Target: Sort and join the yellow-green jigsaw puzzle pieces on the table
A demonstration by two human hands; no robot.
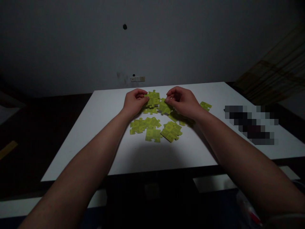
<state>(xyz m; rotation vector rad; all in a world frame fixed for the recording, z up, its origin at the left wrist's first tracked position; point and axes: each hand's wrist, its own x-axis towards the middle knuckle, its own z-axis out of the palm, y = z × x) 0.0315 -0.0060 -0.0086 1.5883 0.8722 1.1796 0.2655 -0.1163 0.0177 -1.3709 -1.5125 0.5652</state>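
Note:
Several yellow-green jigsaw pieces lie on a white table (100, 105). My left hand (133, 103) is closed in a pinch on a joined cluster of puzzle pieces (153, 97) at the far middle of the table. My right hand (182, 101) is closed on a single puzzle piece (165, 107), held right beside that cluster, edge to edge. Loose pieces (152, 128) lie nearer to me, between my forearms. One lone piece (205, 105) sits to the right of my right hand.
A blurred dark patch (251, 124) covers part of the table's right side. A grey wall with a small socket plate (137, 78) stands behind the table. The floor around is dark; pale boards (214, 183) lie below the table's front edge.

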